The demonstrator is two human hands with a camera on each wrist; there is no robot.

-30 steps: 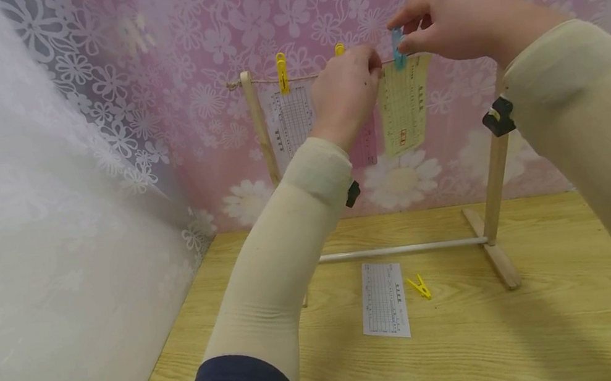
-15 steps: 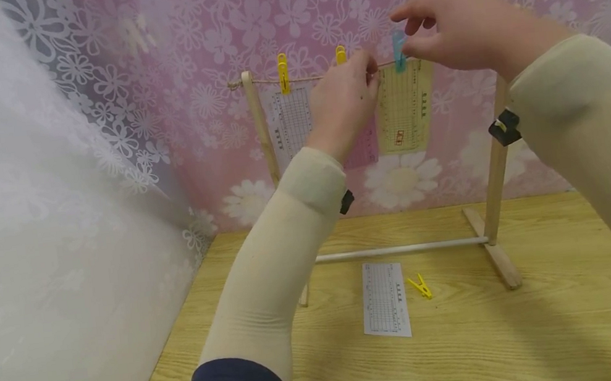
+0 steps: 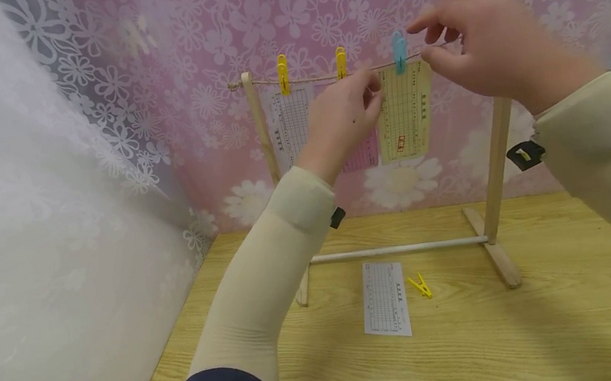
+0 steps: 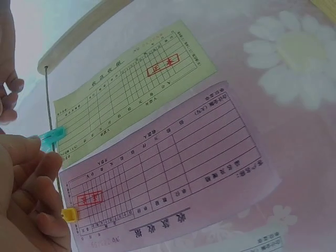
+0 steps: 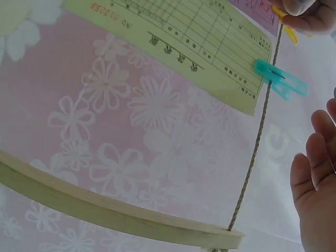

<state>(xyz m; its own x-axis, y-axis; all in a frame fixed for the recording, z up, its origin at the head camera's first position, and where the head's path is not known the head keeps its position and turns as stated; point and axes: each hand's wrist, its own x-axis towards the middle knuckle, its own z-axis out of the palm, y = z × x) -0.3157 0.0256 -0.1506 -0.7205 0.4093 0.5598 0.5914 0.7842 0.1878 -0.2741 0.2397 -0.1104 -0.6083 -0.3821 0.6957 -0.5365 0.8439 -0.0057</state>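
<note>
A pale yellow receipt slip (image 3: 406,114) hangs from a thin rope (image 5: 258,137), clipped by a light blue clothespin (image 3: 400,53). My right hand (image 3: 497,46) is just right of that clothespin, thumb and fingers parted and holding nothing. Left of the yellow slip, my left hand (image 3: 342,115) hovers in front of the line with loosely bent fingers and nothing between them. It partly covers a pink receipt slip (image 4: 173,168) hung by a yellow clothespin (image 3: 341,62). Farther left, another yellow clothespin (image 3: 283,75) holds a white slip (image 3: 288,118).
The rope spans a wooden stand with a right post (image 3: 498,161) and a pale lower rod (image 3: 401,249). On the wood-grain table (image 3: 467,347) lie a white printed slip (image 3: 385,300) and a yellow clothespin (image 3: 420,287). A sheer white curtain (image 3: 55,254) hangs at left.
My right hand has let go of the blue clothespin and moved right and down. My left hand has lowered slightly, away from the yellow slip, which hangs by the clothespin.
</note>
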